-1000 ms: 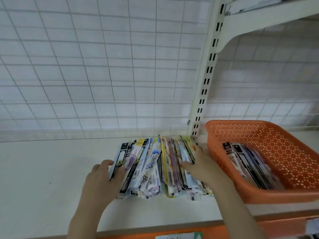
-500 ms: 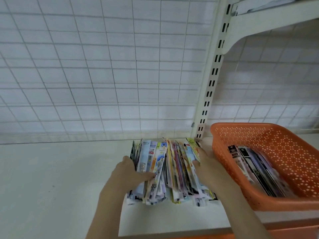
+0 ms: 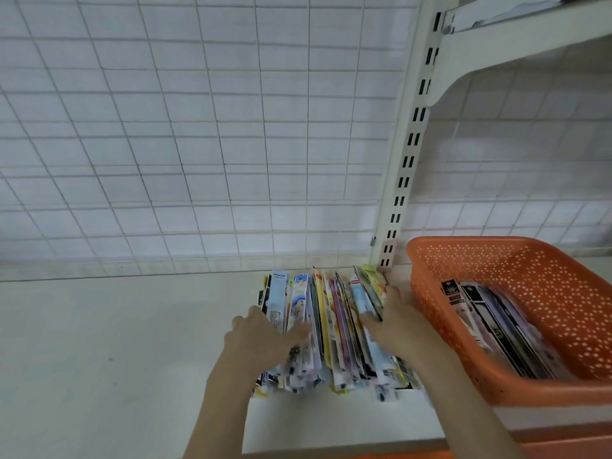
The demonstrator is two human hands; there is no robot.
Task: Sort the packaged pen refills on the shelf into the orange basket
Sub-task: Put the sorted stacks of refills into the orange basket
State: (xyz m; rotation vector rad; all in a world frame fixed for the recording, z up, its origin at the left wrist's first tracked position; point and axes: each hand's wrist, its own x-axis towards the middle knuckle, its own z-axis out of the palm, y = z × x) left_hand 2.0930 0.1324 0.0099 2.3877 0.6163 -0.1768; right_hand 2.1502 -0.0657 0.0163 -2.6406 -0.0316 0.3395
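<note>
White wire-grid backing and a slotted upright (image 3: 409,160) stood behind a pale shelf (image 3: 116,342); the recorded items lay on it.

Item 1 — packaged pen refills (image 3: 334,329): a loose bundle standing on edge, fanned and uneven, bracketed by both hands. Near ends were ragged and blurred.

Item 2 — left hand (image 3: 261,339): its grip lay against the bundle's outer left face, thumb reaching across the first few packs, fingers loosely bent and pressing more than clasping. No single pack was plainly pinched.

Item 3 — right hand (image 3: 397,323): its grip lay flat along the bundle's right face, fingers extended toward the far end; nothing was enclosed.

Item 4 — orange basket (image 3: 430,293): just outboard of the right grip, its near wall almost touching that wrist. Several dark packs already lay lengthwise inside; whether they touched the far wall could not be told.

Handling note, as judgement: the step appeared to be squaring and compressing the bundle before a lift. Even pressure from both sides, applied low and mid-length, would suit it — packs between the grips looked slippery and liable to splay or drop from the middle. Far ends should be aligned first, then the bundle carried rightward over the rim, lengthwise like the packs already inside.
</note>
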